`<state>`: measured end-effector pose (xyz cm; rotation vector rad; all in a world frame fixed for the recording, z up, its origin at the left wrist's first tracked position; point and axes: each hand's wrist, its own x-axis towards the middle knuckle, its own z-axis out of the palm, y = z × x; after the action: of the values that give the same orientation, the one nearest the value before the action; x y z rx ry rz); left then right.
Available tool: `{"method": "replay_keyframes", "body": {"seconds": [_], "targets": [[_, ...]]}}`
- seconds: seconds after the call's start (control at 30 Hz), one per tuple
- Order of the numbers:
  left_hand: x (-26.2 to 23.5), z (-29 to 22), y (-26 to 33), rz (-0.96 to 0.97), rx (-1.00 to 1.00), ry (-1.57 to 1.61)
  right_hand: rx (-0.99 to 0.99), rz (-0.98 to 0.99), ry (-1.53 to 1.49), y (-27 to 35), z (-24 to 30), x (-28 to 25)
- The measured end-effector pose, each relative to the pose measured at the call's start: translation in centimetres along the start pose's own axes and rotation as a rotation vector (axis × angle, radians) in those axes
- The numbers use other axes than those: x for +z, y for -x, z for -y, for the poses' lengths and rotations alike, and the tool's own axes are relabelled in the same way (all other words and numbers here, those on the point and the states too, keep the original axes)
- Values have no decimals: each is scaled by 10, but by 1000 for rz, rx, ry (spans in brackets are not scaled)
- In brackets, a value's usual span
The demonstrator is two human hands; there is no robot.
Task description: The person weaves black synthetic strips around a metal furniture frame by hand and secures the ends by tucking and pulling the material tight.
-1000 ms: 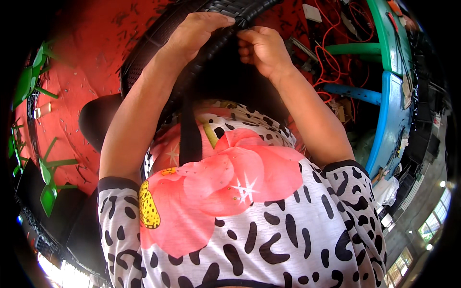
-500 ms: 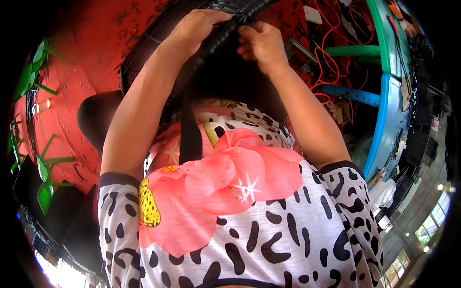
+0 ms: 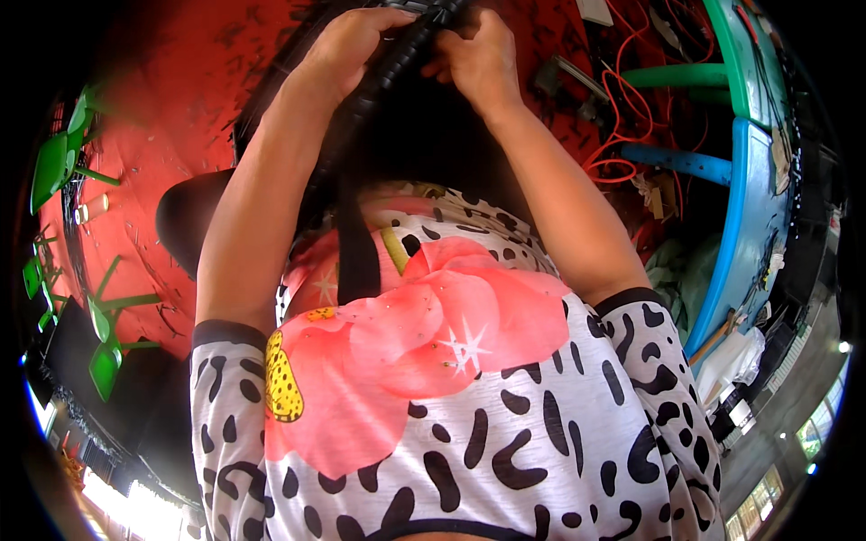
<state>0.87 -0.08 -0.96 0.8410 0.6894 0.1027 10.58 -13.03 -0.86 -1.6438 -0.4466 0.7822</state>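
A red floor (image 3: pixel 135 180) littered with dark scuffs fills the background of this workshop scene, with green plastic chairs (image 3: pixel 63 162) standing at the far left, tangled orange cables (image 3: pixel 622 135) at the right and a blue table (image 3: pixel 749 225) curving along the right rim. At the top centre, a black rubber tyre (image 3: pixel 397 63) with a ribbed tread is held up close in front of the person, whose patterned shirt with a large pink flower (image 3: pixel 433 334) takes up the lower half of the view. The left hand (image 3: pixel 347 45) curls over the tyre's outer edge, fingers wrapped round the tread; just beside it, the right hand (image 3: pixel 474 54) pinches the same edge, fingers closed tight on the rubber. The tyre looks fairly light yet springy: stiff along its rim, pliable in the sidewall, and grippy rather than slick thanks to the tread. The firmest hold is probably the edge itself, with both hands set close together as here.
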Motion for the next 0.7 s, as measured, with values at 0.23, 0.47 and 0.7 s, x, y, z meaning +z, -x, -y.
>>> {"method": "replay_keyframes", "body": {"seconds": [0.23, 0.47, 0.7], "targets": [[1, 0, -5, -53, -26, -19, 28, 151, 12, -25, -15, -13], [-22, 12, -34, 25, -35, 1, -156, -6, 435, -24, -10, -19], [-29, -13, -20, 194, -4, -353, -316, -145, 595, -28, -19, -15]]}}
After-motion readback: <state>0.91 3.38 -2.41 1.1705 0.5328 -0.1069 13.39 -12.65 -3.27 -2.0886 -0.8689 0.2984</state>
